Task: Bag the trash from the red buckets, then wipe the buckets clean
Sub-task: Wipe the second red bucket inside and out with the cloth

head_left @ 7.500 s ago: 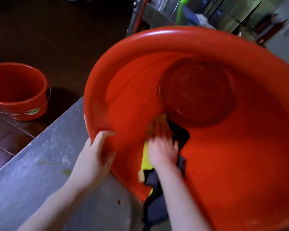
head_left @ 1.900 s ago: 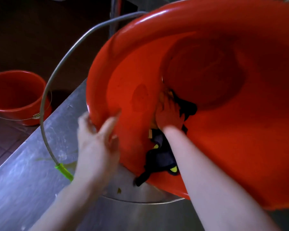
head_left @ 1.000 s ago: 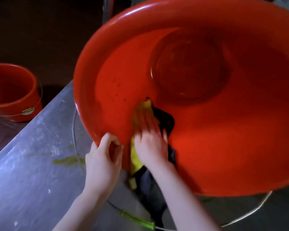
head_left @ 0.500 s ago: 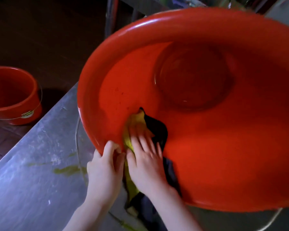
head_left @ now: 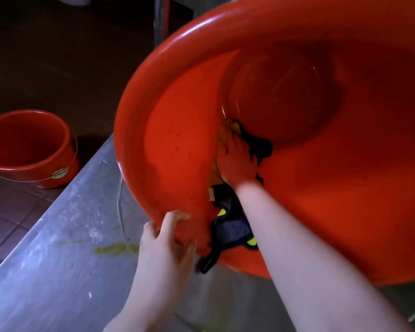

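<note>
A big red bucket [head_left: 177, 144] lies tilted on its side on a steel counter [head_left: 58, 271], its mouth facing me. My left hand [head_left: 165, 245] grips the lower rim of the bucket. Deep inside, my right hand [head_left: 235, 161] presses a yellow and dark blue cloth [head_left: 230, 226] flat against the inner wall, near the round bottom. The cloth's tail hangs out over the rim, and the rest lies hidden under my hand and forearm. A second red bucket [head_left: 27, 149] stands upright on the floor at the left.
Green smears [head_left: 113, 248] mark the counter near my left hand. The wire handle [head_left: 120, 207] of the big bucket lies on the counter beneath it. A metal post [head_left: 161, 17] rises behind the bucket. Dark tiled floor lies to the left.
My right hand has slid the cloth from near the rim up the inner wall toward the bucket's bottom. My left hand has shifted along the lower rim, and the bucket has tipped nearer to me.
</note>
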The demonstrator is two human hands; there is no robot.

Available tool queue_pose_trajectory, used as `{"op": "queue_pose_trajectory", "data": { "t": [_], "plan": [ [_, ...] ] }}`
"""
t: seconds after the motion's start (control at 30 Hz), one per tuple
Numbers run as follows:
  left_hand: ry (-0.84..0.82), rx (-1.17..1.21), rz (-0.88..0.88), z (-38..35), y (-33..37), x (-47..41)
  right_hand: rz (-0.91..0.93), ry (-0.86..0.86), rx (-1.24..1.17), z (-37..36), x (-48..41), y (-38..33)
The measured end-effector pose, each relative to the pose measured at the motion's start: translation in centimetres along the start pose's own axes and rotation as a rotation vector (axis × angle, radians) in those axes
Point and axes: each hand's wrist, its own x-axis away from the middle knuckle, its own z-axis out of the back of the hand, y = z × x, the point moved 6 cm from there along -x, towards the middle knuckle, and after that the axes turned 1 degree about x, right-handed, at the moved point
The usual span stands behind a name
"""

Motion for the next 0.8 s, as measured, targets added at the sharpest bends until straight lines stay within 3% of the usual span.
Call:
{"op": "queue_pose_trajectory", "data": {
  "t": [0.1, 0.23, 0.3, 0.37, 0.53, 0.67, 0.8],
  "plan": [
    [0.111, -0.293, -0.128, 2.9, 2.1, 0.8, 0.011, -0.022, 0.007, 0.2, -0.1, 0.0],
    [0.424, -0.564, -0.337, 7.6, 4.8, -0.7, 0.044, -0.066, 0.058, 0.1, -0.1, 0.4],
    [0.436, -0.595, -0.452, 8.4, 5.4, -2.3, 0.062, -0.069, 0.090, 0.3, 0.1, 0.5],
    [0.353, -0.495, -0.509, 8.3, 5.3, -3.9, 0.080, -0.072, 0.105, 0.5, 0.5, 0.8],
    [0.214, -0.225, -0.459, 6.1, 2.6, -4.8, 0.115, -0.053, 0.303, 1.6, 1.8, 3.9],
    [0.215, -0.079, -0.302, 2.9, 0.0, -3.2, 0.065, -0.120, 0.437, 3.0, 2.4, 5.8],
    [0.193, 0.098, -0.130, -1.4, -1.5, -0.4, 0.116, -0.155, 0.352, 0.9, 7.4, 3.1]
  ]
}}
